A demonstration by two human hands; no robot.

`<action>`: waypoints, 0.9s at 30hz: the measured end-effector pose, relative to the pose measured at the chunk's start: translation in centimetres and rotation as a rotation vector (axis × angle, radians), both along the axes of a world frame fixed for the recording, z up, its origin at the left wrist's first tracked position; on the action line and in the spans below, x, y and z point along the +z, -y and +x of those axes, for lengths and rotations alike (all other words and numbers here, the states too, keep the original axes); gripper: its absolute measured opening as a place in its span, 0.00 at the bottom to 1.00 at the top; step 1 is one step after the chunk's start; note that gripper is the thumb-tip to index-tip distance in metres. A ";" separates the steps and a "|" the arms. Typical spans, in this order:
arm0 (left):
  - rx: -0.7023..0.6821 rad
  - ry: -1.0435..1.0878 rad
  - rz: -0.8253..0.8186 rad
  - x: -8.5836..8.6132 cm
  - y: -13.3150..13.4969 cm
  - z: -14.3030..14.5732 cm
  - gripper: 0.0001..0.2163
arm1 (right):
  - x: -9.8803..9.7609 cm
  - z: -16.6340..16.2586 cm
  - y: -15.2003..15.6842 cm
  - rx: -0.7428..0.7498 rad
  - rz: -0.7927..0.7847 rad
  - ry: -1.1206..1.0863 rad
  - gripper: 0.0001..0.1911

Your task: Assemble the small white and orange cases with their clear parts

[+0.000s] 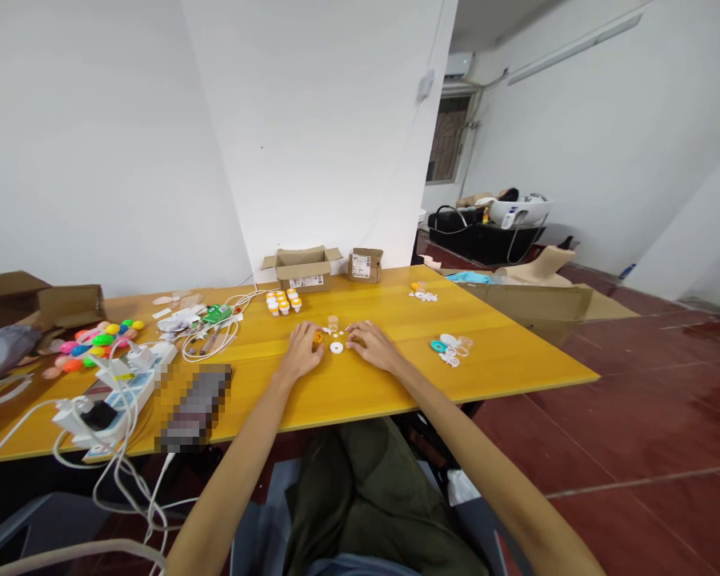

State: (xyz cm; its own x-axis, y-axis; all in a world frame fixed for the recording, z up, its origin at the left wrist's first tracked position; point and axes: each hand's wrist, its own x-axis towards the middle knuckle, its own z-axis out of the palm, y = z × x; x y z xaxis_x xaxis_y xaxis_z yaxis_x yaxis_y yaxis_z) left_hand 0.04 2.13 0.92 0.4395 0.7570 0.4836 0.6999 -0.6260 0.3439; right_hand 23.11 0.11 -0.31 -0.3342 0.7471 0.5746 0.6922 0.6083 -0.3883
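Both my hands rest on the yellow table (516, 352) near its middle. My left hand (301, 350) has its fingers curled, with a small orange piece (318, 338) at its fingertips. My right hand (372, 342) lies beside it, fingers bent down onto small white bits; what they pinch is too small to name. A white ring (337, 347) lies flat between the two hands. A small clear cup (333, 323) stands just behind it.
Orange-capped white pieces (282, 302) and two open cardboard boxes (303, 267) sit behind. A teal ring with white discs (450, 347) lies right. Left are a power strip (117, 396) with white cables and coloured balls (99, 340). The table's front edge is near my lap.
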 end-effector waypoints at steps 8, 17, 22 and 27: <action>-0.144 -0.149 -0.025 0.6 1.3 0.7 0.17 | -0.1 -0.6 0.2 0.030 -0.012 0.060 0.05; -0.164 -0.114 -0.017 0.9 1.4 1.1 0.07 | -0.2 -0.6 0.3 0.023 0.001 0.006 0.08; -0.153 -0.078 -0.022 1.1 1.4 1.0 0.08 | -0.1 -0.3 0.2 -0.084 0.009 -0.069 0.11; -0.105 0.000 0.005 1.5 1.6 1.5 0.11 | 0.1 -0.1 0.1 -0.206 -0.008 -0.089 0.11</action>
